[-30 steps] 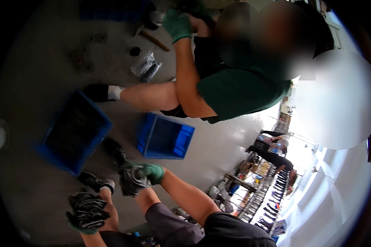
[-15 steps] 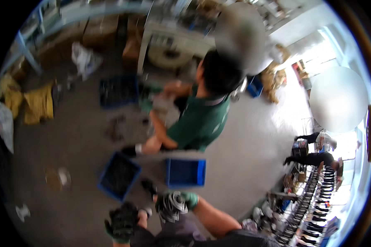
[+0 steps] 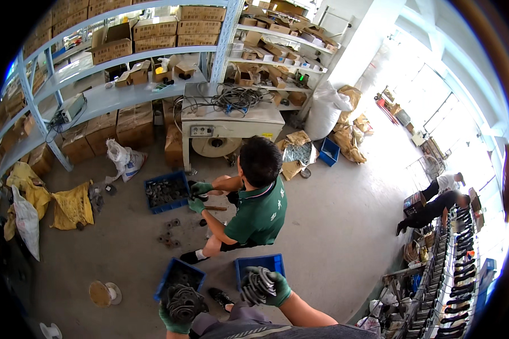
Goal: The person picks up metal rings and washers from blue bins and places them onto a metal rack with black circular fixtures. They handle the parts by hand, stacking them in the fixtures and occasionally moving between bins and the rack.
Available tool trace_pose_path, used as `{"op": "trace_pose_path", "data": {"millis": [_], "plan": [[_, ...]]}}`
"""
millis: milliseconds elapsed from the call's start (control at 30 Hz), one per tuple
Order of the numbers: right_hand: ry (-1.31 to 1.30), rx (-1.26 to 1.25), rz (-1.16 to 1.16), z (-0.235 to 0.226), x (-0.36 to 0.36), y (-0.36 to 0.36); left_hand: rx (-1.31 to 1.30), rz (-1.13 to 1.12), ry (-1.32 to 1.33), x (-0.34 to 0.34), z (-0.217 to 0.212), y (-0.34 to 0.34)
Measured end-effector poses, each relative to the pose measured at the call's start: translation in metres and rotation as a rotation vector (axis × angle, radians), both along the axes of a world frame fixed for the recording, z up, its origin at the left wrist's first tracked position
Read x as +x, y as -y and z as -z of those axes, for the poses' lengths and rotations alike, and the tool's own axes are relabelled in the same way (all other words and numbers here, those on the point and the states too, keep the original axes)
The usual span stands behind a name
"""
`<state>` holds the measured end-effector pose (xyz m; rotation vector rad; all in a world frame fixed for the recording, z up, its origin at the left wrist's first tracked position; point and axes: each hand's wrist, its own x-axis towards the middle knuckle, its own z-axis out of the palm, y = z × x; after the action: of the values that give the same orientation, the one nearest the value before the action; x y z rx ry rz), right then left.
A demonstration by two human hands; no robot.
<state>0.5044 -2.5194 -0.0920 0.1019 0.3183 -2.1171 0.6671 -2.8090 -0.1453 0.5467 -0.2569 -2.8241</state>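
While the right hand (image 3: 279,290) is gripping a ringed grey bundle (image 3: 258,286) — a blue bin (image 3: 259,259) lying just beyond — the left hand (image 3: 176,323) is holding a darker bundle (image 3: 185,303), fingers mostly hidden. Level, snug grips are probably best preventing loose pieces from slipping.

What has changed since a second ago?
The head view now takes in more of the room, with the shelving and white worktable in sight. The left hand and its dark bundle now overlap the near-left blue crate; the right hand and its ringed bundle overlap the near-right blue crate. Both bundles remain held; both crates seem unmoved.
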Motion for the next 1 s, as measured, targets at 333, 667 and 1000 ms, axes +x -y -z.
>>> {"op": "trace_pose_path", "data": {"millis": [333, 667, 1000], "plan": [[0.015, 0.072, 0.506, -0.03, 0.125, -0.02, 0.13, 0.442, -0.079, 0.008, 0.011, 0.03], [0.038, 0.218, 0.994, -0.035, 0.253, -0.07, 0.248, 0.776, -0.026, 0.009, -0.014, -0.014], [-0.054, 0.262, 1.242, -0.025, 0.348, -0.157, 0.313, 0.923, -0.078, 0.017, -0.032, -0.114]]}}
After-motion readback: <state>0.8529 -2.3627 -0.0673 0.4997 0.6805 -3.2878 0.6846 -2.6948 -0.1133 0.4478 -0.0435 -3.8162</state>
